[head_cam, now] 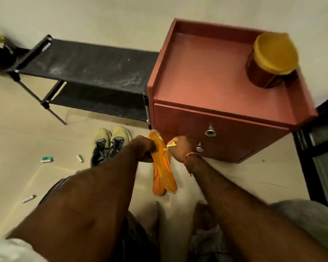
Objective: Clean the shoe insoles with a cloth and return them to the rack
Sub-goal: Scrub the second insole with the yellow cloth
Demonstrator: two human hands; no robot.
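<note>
Left hand: the left hand is curled round the upper part of the orange insoles, which hang toe-end down over the floor; two seem stacked together, though the blur leaves the count unsure.
Right hand: the right hand is closed on a small yellow cloth, pinched against the insoles' right edge near the top.
Step in hand: judged as wiping the insole face while the other hand steadies it.
How to do it well: the holding grip should stay firm near one end so the foam does not fold under the stroke; long passes along the length, toward the free end, would carry dirt off instead of spreading it. Turning the cloth to a fresh patch between passes would help, and the two insoles likely need separating so each face gets wiped.
Risk: a loose pinch could let the cloth slip out; pressing hard on an unsupported end may crease the insole.
Shoes: a pair of pale shoes stands on the floor just left of the hands.
Cabinet: a reddish cabinet with two drawers sits just beyond the hands; a yellow-lidded jar rests on top.
Rack: the black two-tier rack stands against the wall, left of the cabinet, dusty, with nothing on its shelves; the insoles' return there is not yet done.
</note>
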